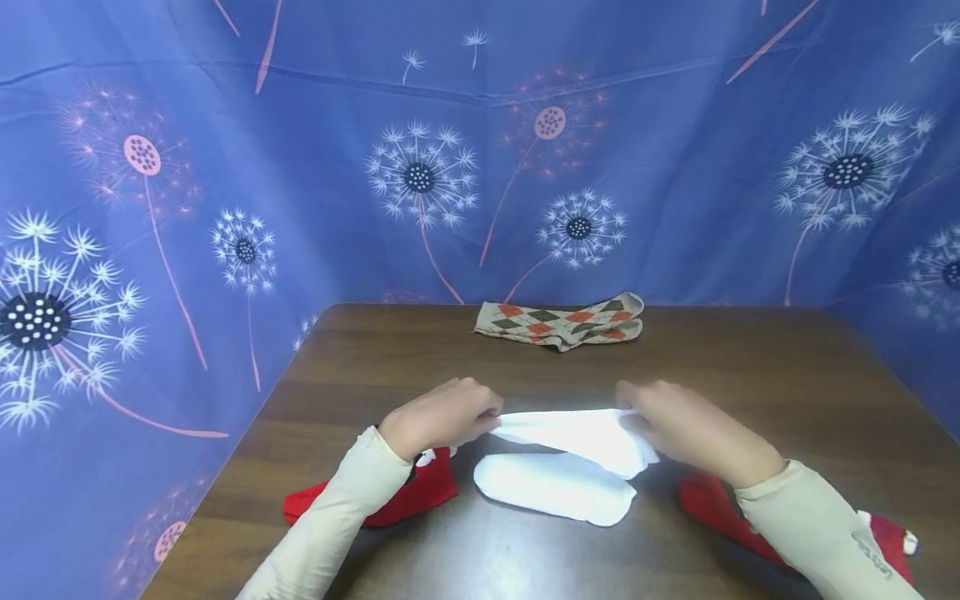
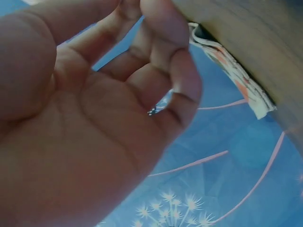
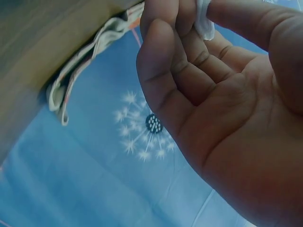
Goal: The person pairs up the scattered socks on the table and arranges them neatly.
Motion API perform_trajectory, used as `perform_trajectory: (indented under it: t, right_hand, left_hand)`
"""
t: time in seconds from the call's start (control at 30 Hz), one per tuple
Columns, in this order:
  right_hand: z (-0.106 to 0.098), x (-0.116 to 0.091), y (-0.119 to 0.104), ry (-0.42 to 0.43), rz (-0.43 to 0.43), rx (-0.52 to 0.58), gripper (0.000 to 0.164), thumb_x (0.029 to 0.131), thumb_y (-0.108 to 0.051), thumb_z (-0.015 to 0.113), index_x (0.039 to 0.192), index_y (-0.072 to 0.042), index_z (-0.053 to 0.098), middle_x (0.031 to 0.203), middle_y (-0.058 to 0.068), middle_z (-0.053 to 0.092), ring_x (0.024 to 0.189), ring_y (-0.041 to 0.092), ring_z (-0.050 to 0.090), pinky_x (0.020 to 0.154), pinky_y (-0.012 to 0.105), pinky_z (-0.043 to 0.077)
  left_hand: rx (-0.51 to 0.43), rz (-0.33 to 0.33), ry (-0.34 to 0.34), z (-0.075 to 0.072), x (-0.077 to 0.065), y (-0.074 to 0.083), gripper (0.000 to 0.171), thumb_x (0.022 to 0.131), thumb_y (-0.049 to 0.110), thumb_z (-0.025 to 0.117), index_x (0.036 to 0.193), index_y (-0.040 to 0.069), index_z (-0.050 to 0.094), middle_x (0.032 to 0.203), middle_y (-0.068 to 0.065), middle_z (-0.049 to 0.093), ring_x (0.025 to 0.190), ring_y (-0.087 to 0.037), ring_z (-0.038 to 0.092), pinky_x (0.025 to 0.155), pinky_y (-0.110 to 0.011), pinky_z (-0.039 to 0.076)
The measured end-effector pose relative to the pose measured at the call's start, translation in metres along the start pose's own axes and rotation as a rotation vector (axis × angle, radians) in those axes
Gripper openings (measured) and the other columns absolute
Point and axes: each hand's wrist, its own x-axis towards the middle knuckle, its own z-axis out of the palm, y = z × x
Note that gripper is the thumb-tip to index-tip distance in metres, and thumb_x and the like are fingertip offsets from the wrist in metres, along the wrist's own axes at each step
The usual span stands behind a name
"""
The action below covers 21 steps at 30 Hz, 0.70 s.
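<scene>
A white sock (image 1: 573,432) is stretched sideways between both hands, a little above the table. Its left end is pinched by my left hand (image 1: 448,412), and its right end by my right hand (image 1: 686,423), which looks slightly blurred. In the right wrist view a bit of the white sock (image 3: 205,21) shows between thumb and fingers. The left wrist view shows the curled fingers of the left hand (image 2: 109,99), but not the cloth. Just below the held sock, a second white sock (image 1: 551,486) lies flat on the table.
An argyle sock pair (image 1: 558,323) lies at the table's back edge. One red sock (image 1: 420,496) is partly under the left forearm, another red sock (image 1: 723,512) under the right. Behind the brown wooden table (image 1: 375,358) hangs a blue dandelion-print cloth (image 1: 480,167).
</scene>
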Motion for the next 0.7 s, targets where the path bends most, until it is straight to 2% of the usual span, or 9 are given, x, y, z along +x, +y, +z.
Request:
perform_trajectory:
  t: [0.07, 0.3, 0.43, 0.53, 0.7]
  right_hand:
    - [0.003, 0.002, -0.003, -0.005, -0.013, -0.010, 0.017, 0.086, -0.006, 0.075, 0.088, -0.012, 0.059, 0.062, -0.011, 0.047, 0.050, 0.002, 0.040, 0.047, 0.023, 0.037]
    - [0.012, 0.001, -0.013, -0.052, -0.030, -0.002, 0.014, 0.087, -0.007, 0.074, 0.091, -0.010, 0.061, 0.066, -0.012, 0.050, 0.053, 0.002, 0.042, 0.047, 0.022, 0.039]
    - [0.019, 0.000, -0.018, -0.081, -0.027, 0.007, 0.015, 0.086, -0.007, 0.075, 0.092, -0.009, 0.061, 0.066, -0.011, 0.051, 0.053, 0.002, 0.042, 0.047, 0.022, 0.039]
    - [0.025, 0.000, -0.020, -0.100, -0.025, -0.003, 0.016, 0.086, -0.006, 0.075, 0.092, -0.009, 0.061, 0.065, -0.011, 0.050, 0.053, 0.003, 0.042, 0.047, 0.023, 0.038]
    - [0.038, 0.005, -0.023, -0.103, -0.051, -0.063, 0.015, 0.084, -0.004, 0.076, 0.090, -0.008, 0.062, 0.065, -0.008, 0.051, 0.053, 0.005, 0.042, 0.046, 0.023, 0.037]
  left_hand:
    - [-0.008, -0.026, -0.021, -0.002, -0.004, 0.003, 0.029, 0.095, 0.009, 0.065, 0.067, 0.015, 0.056, 0.053, 0.006, 0.040, 0.042, -0.003, 0.035, 0.050, -0.021, 0.035]
    - [0.082, -0.103, -0.115, 0.003, -0.010, 0.017, 0.044, 0.091, 0.009, 0.071, 0.058, 0.017, 0.044, 0.048, 0.007, 0.030, 0.047, -0.006, 0.022, 0.047, -0.020, 0.027]
    - [0.165, -0.145, -0.152, 0.008, -0.011, 0.022, 0.035, 0.091, 0.011, 0.071, 0.060, 0.015, 0.054, 0.048, 0.005, 0.036, 0.046, -0.008, 0.026, 0.046, -0.021, 0.028]
    - [0.246, -0.164, -0.169, 0.012, -0.009, 0.025, 0.022, 0.090, 0.010, 0.069, 0.069, 0.015, 0.064, 0.052, 0.005, 0.046, 0.049, -0.009, 0.034, 0.048, -0.023, 0.034]
    - [0.342, -0.208, -0.161, 0.021, -0.007, 0.027, 0.017, 0.085, 0.006, 0.066, 0.072, 0.015, 0.064, 0.061, 0.003, 0.054, 0.056, -0.012, 0.045, 0.055, -0.029, 0.043]
